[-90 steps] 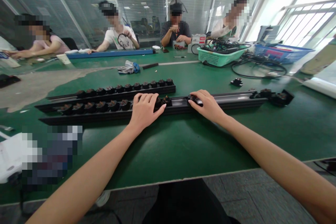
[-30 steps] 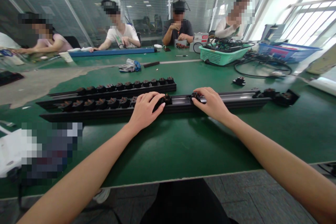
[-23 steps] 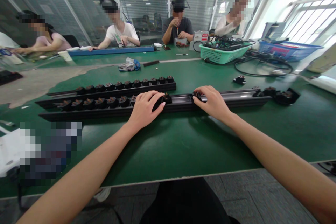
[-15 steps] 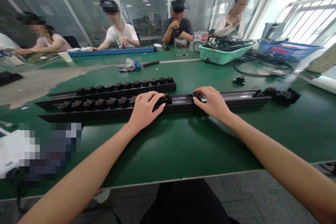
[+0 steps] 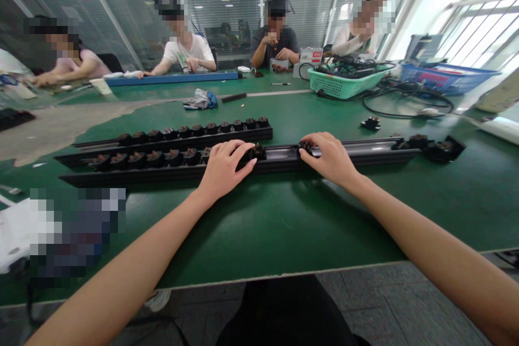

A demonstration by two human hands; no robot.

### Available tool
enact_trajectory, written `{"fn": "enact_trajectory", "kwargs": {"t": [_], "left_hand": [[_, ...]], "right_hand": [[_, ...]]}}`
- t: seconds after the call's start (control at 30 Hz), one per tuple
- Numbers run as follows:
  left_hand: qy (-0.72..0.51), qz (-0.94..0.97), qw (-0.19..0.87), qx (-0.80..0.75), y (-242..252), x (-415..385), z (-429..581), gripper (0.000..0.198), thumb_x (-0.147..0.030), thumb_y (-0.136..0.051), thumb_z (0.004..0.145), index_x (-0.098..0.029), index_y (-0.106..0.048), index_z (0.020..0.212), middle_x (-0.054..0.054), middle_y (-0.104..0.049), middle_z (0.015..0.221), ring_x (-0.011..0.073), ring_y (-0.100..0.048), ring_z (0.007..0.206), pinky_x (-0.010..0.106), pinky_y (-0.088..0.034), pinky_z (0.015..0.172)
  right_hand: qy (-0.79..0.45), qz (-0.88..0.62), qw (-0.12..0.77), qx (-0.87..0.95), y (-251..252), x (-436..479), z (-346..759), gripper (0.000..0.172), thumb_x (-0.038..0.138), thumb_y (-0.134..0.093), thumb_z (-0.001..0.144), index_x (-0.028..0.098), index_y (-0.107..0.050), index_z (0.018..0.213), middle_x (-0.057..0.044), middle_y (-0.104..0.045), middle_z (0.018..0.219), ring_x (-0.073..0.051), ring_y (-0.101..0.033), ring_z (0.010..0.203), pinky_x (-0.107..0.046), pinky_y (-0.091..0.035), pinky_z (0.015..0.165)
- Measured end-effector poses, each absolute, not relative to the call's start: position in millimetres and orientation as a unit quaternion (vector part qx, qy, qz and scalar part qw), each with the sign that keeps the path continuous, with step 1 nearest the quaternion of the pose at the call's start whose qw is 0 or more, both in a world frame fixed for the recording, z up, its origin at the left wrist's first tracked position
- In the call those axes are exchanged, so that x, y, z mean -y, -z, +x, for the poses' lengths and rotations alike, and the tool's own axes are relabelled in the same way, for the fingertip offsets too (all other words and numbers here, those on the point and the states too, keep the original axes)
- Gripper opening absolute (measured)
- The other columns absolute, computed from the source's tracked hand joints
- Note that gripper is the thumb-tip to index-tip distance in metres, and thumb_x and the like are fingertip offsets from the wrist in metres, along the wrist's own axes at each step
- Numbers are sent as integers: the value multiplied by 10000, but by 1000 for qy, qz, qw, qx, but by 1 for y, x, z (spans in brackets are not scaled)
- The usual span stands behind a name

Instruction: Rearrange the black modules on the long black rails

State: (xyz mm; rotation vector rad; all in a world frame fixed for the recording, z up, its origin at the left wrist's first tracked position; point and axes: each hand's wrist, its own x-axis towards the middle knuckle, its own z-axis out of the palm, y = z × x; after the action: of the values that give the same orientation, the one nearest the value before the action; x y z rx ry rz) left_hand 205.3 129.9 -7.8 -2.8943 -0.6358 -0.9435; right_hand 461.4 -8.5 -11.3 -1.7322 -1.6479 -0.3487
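Note:
A long black channel lies across the bench, its left part filled with a row of round black socket modules. My left hand is closed, thumb and fingers around a black socket module in the channel. Further right, my right hand pinches another black socket module, also at the channel. A bare stretch of shiny channel floor shows between the two hands. Behind, a second channel carries a similar row of modules.
Loose modules sit at the channel's right end, and one small black part lies behind it. Farther back are a glove, a green basket of cables and a blue basket. Several people sit across the green bench.
Both hands keep nearly the same place and grip. The view has shifted very slightly; no module has plainly moved along the channel.

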Motion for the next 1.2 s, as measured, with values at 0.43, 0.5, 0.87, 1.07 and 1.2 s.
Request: {"fn": "enact_trajectory", "kwargs": {"t": [0.43,0.5,0.87,1.07,1.2], "left_hand": [[295,-933,22,204,8,-129,206,386,-432,-477,1002,-253,-578,1329,88,-630,1282,265,-552,1208,447,-341,1085],[293,-933,23,205,8,-129,206,388,-431,-474,1003,-257,-576,1334,87,-629,1279,266,-552,1204,450,-339,1084],[296,-934,29,197,8,-129,205,380,-430,-475,1010,-261,-588,1332,79,-624,1273,256,-555,1191,443,-344,1072],[297,-934,30,196,8,-129,205,377,-425,-475,1011,-254,-594,1325,82,-625,1272,257,-556,1192,444,-347,1071],[297,-934,27,196,8,-129,205,379,-426,-481,1005,-257,-595,1325,84,-625,1273,260,-557,1190,448,-348,1070]], "right_hand": [[136,-681,346,631,11,9,465,186,336,-563,880,208,-666,968,-108,-696,919,-288,-611,918,-439,-466,859],[139,-684,343,628,10,10,464,186,327,-565,875,203,-667,971,-107,-700,923,-285,-614,918,-433,-467,862],[148,-700,326,617,9,10,464,191,304,-558,859,190,-668,965,-109,-703,917,-277,-618,911,-417,-459,870],[156,-710,315,610,8,10,463,181,313,-552,855,195,-654,947,-100,-691,877,-272,-605,882,-426,-439,885],[156,-720,311,601,7,10,461,176,304,-546,850,197,-636,957,-97,-686,879,-270,-604,889,-417,-434,885]]}}
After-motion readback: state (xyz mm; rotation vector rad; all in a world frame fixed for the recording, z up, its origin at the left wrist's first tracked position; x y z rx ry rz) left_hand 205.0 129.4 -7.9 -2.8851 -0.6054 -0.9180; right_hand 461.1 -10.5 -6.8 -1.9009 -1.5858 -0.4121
